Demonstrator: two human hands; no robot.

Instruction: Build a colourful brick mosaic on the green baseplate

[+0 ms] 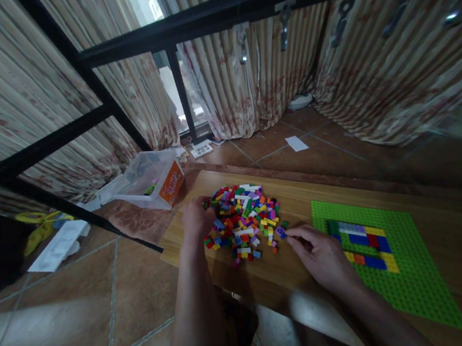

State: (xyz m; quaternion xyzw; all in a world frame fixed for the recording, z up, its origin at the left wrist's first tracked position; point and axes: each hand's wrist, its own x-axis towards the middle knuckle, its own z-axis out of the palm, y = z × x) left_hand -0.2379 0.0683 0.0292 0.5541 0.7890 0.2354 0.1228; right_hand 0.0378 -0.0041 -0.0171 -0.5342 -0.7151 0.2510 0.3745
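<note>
A heap of small colourful toy bricks [243, 214] lies loose on a wooden table. At the heap's left edge is my left hand [198, 219], fingers curled together, with a dark green brick [206, 205] showing at the fingertips. My right hand [319, 252] is on the heap's right side, thumb and forefinger closed at a blue-purple brick [281, 232]. Just right of that hand lies a green studded baseplate [426, 277]. Blue, yellow, red, white and orange bricks form a blocky structure [370, 242] on it, partly behind the hand.
A clear plastic box [144, 199] with an orange label stands on the floor beyond the table's [228, 276] left end, a few bricks inside. A black metal frame [193, 26] crosses above. White packaging [58, 247] and a paper [297, 143] lie on the tiles.
</note>
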